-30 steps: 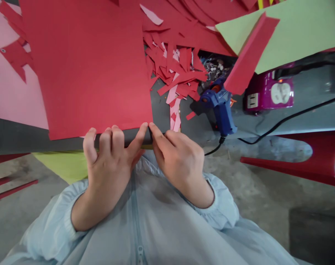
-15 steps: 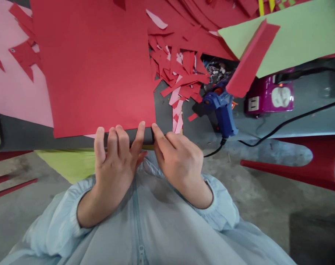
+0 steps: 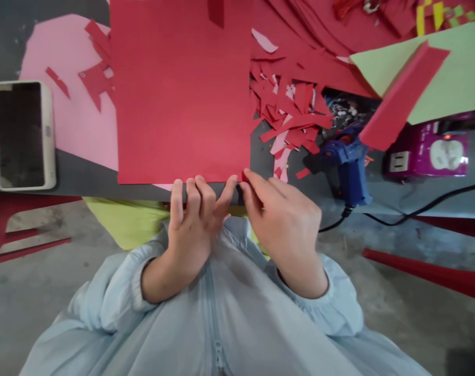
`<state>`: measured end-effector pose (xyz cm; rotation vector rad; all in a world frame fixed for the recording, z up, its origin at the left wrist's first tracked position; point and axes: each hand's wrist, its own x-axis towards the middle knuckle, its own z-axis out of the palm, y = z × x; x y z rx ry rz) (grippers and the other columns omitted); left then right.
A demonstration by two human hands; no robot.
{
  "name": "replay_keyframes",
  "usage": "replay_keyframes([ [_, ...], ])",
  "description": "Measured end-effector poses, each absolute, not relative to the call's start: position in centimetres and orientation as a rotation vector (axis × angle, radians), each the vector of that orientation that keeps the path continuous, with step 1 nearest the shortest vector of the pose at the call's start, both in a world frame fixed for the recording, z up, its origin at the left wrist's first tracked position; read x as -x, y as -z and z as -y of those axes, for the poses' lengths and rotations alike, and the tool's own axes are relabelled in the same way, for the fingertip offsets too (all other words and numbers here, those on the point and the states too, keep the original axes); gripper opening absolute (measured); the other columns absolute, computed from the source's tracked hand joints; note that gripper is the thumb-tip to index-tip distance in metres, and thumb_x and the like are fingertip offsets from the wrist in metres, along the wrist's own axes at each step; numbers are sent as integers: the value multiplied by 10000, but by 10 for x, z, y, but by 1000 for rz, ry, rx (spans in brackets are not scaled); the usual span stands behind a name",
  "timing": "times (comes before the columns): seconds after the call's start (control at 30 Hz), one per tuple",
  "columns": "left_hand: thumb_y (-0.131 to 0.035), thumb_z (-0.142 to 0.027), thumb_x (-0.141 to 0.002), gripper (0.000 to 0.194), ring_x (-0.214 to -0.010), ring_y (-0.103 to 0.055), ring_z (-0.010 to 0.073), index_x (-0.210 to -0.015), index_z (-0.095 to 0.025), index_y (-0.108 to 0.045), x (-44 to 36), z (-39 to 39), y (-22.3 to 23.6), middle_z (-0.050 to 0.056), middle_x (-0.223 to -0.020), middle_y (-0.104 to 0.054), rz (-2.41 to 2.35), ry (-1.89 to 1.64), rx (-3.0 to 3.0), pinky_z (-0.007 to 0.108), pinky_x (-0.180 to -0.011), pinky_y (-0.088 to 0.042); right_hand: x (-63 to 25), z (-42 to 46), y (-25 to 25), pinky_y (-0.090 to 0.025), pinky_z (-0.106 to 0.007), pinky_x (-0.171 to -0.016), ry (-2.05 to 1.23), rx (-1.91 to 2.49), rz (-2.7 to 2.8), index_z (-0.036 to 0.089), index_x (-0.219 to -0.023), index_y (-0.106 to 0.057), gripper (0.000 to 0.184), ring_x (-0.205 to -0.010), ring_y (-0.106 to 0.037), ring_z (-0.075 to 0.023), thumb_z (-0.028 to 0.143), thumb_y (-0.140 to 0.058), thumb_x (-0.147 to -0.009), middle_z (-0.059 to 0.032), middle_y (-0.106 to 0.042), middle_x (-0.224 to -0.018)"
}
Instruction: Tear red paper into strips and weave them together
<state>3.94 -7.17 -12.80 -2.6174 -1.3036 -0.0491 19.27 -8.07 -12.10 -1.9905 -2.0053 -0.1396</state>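
Observation:
A large red paper sheet [image 3: 182,89] lies on the dark table [image 3: 84,180], its near edge at the table's front. My left hand [image 3: 194,224] has its fingertips on that near edge, fingers bent and close together. Beside it, my right hand [image 3: 288,219] pinches the sheet's near right corner between thumb and forefinger. The two hands almost touch at the corner. Both sleeves are pale blue.
A phone [image 3: 22,134] lies at the left on the table, beside a pink sheet [image 3: 73,115]. Red paper scraps [image 3: 292,109] pile right of the sheet. A blue glue gun [image 3: 349,167] with a black cord, a purple power strip [image 3: 429,151], a green sheet [image 3: 449,73] and a folded red strip [image 3: 402,99] lie at the right.
The view has shifted, so everything sits further right and the phone now shows. My hands stay at the sheet's near right corner; the right hand's pinch on it has tightened.

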Motion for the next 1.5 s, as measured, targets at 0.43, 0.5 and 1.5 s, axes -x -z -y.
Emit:
replay_keyframes([
  [0.43, -564, -320, -973, 710, -1206, -607, 265, -1584, -170, -235, -35, 78, 136, 170, -1312, -593, 1198, -39, 2540, 433, -1115, -456, -195, 67, 112, -346, -279, -564, -219, 2190, 1784, 202, -911, -700, 254, -630, -621, -169, 421, -571, -925, -27, -685, -681],
  [0.5, -561, -316, -975, 716, -1211, -608, 266, -1587, -164, -223, -35, 78, 136, 171, -1317, -593, 1192, -51, 2543, 430, -1120, -453, -196, 63, 111, -323, -281, -562, -253, 2235, 1768, 202, -879, -685, 251, -619, -600, -171, 431, -585, -912, -29, -676, -676],
  [1.5, -559, -310, -975, 641, -1176, -621, 265, -1552, -189, -307, -37, 75, 135, 154, -1282, -610, 1211, -20, 2534, 446, -1092, -483, -197, 70, 120, -418, -287, -632, -190, 2085, 1833, 188, -1025, -690, 239, -711, -652, -171, 327, -505, -963, -54, -736, -820],
])
